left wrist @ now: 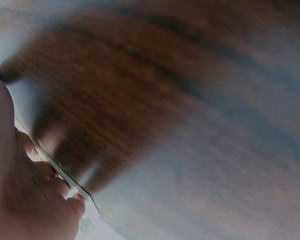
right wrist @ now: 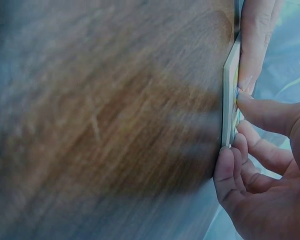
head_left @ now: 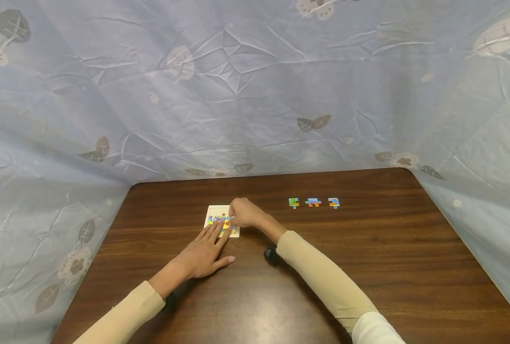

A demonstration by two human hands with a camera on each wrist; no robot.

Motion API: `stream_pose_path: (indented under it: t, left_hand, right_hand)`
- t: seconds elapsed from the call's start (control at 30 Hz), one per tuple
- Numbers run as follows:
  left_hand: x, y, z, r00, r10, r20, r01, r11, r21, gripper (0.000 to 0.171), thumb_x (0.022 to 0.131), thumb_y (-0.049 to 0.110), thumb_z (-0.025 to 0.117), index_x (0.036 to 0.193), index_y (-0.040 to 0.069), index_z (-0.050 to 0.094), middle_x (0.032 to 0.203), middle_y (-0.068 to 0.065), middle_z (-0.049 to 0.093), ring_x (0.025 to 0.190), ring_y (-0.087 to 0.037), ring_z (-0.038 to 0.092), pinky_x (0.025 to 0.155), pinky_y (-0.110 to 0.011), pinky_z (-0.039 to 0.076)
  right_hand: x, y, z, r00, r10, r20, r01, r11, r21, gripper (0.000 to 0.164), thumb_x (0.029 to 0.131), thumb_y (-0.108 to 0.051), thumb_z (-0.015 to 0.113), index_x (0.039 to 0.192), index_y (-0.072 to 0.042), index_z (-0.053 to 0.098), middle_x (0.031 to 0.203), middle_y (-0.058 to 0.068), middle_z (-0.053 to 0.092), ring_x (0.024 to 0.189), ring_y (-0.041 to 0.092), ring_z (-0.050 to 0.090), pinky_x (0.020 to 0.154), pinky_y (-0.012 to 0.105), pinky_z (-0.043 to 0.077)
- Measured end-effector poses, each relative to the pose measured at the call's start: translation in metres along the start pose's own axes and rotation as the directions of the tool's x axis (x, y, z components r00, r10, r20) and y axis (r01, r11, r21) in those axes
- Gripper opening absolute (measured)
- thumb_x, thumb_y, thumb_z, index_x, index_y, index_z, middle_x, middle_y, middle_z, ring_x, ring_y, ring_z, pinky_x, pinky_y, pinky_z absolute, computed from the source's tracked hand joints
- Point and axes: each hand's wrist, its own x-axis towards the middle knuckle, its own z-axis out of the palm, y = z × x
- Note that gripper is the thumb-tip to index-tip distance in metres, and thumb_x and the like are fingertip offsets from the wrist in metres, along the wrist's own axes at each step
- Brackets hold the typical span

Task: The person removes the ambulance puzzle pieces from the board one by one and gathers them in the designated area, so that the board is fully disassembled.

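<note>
A small jigsaw board [head_left: 213,210] with a cream border lies on the table, colourful pieces set in it. My left hand [head_left: 200,255] lies flat, its spread fingertips resting on the near left part of the picture. At the board's right side my right hand [head_left: 246,212] is curled, thumb and forefinger pinching a small puzzle piece [head_left: 231,220] right at the picture; the fingers hide most of it. In the right wrist view the other fingers of that hand rest beside the board's pale edge [right wrist: 227,100]. The left wrist view catches only the left hand's curved fingers [left wrist: 60,187] along the board edge.
Three loose puzzle pieces lie in a row at the back right: a green one [head_left: 294,202], a blue one [head_left: 312,202] and a blue-orange one [head_left: 334,202]. The brown wooden table [head_left: 366,267] has a patterned cloth [head_left: 255,95] hanging behind it and at both sides.
</note>
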Motion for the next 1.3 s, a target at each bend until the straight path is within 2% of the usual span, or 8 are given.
stream_pose_path:
  t: [0.2, 0.4, 0.5, 0.6, 0.7, 0.87, 1.03, 1.3]
  left_hand:
    - [0.001, 0.0, 0.0, 1.0, -0.001, -0.001, 0.001, 1.0, 0.014, 0.088, 0.107, 0.07, 0.034, 0.17, 0.013, 0.015, 0.177, -0.022, 0.006, 0.166, -0.04, 0.009, 0.134, -0.057, 0.018]
    - [0.001, 0.0, 0.002, 1.0, -0.008, 0.015, 0.007, 1.0, 0.008, 0.088, 0.106, 0.07, 0.033, 0.17, 0.012, 0.016, 0.176, -0.024, 0.008, 0.166, -0.041, 0.009, 0.135, -0.057, 0.018]
    - [0.001, 0.002, 0.002, 1.0, -0.007, 0.018, 0.007, 1.0, 0.005, 0.088, 0.107, 0.07, 0.034, 0.17, 0.011, 0.017, 0.176, -0.025, 0.009, 0.166, -0.041, 0.009, 0.135, -0.056, 0.018]
    - [0.001, 0.002, 0.001, 1.0, -0.009, 0.02, 0.009, 1.0, 0.009, 0.088, 0.106, 0.07, 0.033, 0.17, 0.011, 0.017, 0.176, -0.025, 0.009, 0.166, -0.041, 0.009, 0.135, -0.056, 0.018]
    - [0.001, 0.002, 0.0, 1.0, -0.01, 0.015, 0.01, 1.0, 0.015, 0.088, 0.107, 0.07, 0.033, 0.17, 0.011, 0.018, 0.176, -0.024, 0.01, 0.166, -0.041, 0.01, 0.135, -0.056, 0.018]
    - [0.0, 0.002, -0.002, 1.0, -0.015, 0.014, 0.015, 1.0, 0.012, 0.088, 0.106, 0.07, 0.034, 0.17, 0.012, 0.018, 0.176, -0.024, 0.009, 0.166, -0.04, 0.01, 0.135, -0.056, 0.018]
    - [0.0, 0.002, -0.002, 1.0, -0.012, 0.008, 0.012, 1.0, 0.008, 0.087, 0.106, 0.07, 0.035, 0.17, 0.012, 0.018, 0.176, -0.024, 0.01, 0.165, -0.041, 0.01, 0.135, -0.057, 0.019]
    - [0.0, 0.002, -0.002, 1.0, -0.009, 0.007, 0.009, 1.0, 0.007, 0.088, 0.106, 0.07, 0.035, 0.169, 0.012, 0.02, 0.176, -0.024, 0.01, 0.165, -0.041, 0.012, 0.134, -0.057, 0.02]
  right_hand:
    - [-0.002, -0.001, 0.0, 1.0, 0.003, -0.026, -0.003, 1.0, 0.002, 0.02, 0.093, -0.012, 0.078, 0.109, 0.0, 0.076, 0.107, 0.009, 0.075, 0.079, 0.014, 0.062, 0.079, 0.028, 0.06]
    - [-0.006, -0.001, 0.002, 0.998, -0.008, -0.068, 0.009, 1.0, 0.019, 0.018, 0.093, -0.005, 0.072, 0.11, -0.001, 0.076, 0.112, 0.011, 0.077, 0.087, 0.02, 0.071, 0.082, 0.031, 0.064]
    - [-0.007, 0.001, 0.002, 0.996, -0.022, -0.084, 0.025, 0.999, 0.036, 0.013, 0.094, -0.006, 0.072, 0.105, -0.004, 0.077, 0.104, 0.009, 0.078, 0.086, 0.018, 0.071, 0.078, 0.028, 0.062]
    - [-0.008, 0.001, 0.0, 0.996, -0.038, -0.081, 0.044, 0.996, 0.073, 0.008, 0.095, -0.006, 0.072, 0.101, -0.006, 0.077, 0.094, 0.008, 0.076, 0.076, 0.014, 0.065, 0.069, 0.024, 0.058]
    - [-0.01, 0.001, -0.003, 0.997, -0.043, -0.065, 0.05, 0.992, 0.12, 0.009, 0.095, -0.004, 0.071, 0.101, -0.007, 0.076, 0.093, 0.008, 0.077, 0.071, 0.011, 0.063, 0.064, 0.021, 0.055]
    - [-0.014, 0.002, -0.003, 0.997, -0.033, -0.063, 0.042, 0.988, 0.148, 0.014, 0.094, -0.001, 0.071, 0.104, -0.01, 0.074, 0.1, 0.009, 0.079, 0.077, 0.012, 0.069, 0.065, 0.022, 0.055]
    - [-0.018, 0.002, -0.002, 0.997, -0.022, -0.079, 0.035, 0.986, 0.165, 0.015, 0.094, 0.0, 0.072, 0.106, -0.009, 0.075, 0.099, 0.011, 0.078, 0.079, 0.016, 0.071, 0.067, 0.025, 0.058]
    - [-0.021, 0.004, 0.0, 0.993, 0.039, -0.114, -0.018, 0.984, 0.175, 0.007, 0.089, -0.006, 0.081, 0.092, -0.009, 0.075, 0.088, 0.004, 0.074, 0.077, 0.015, 0.066, 0.067, 0.024, 0.056]
